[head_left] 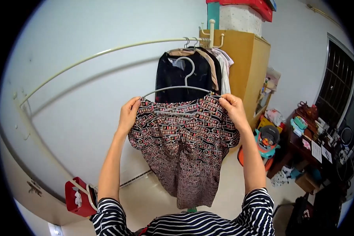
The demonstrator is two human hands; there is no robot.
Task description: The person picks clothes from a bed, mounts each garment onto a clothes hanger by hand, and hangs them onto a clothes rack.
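A patterned short-sleeved top in black, red and white hangs on a grey hanger, held up in front of me. My left hand pinches the garment and hanger at the left shoulder. At the right shoulder, the fingers of my right hand are closed on the fabric and the hanger's end. The hanger's hook points up and touches nothing visible; behind it is a dark top hanging from the rack.
A cream clothes rail runs along the wall, with several garments at its right end. Beside it stands a wooden cabinet. A red bin is lower left; a baby walker and a cluttered desk are at right.
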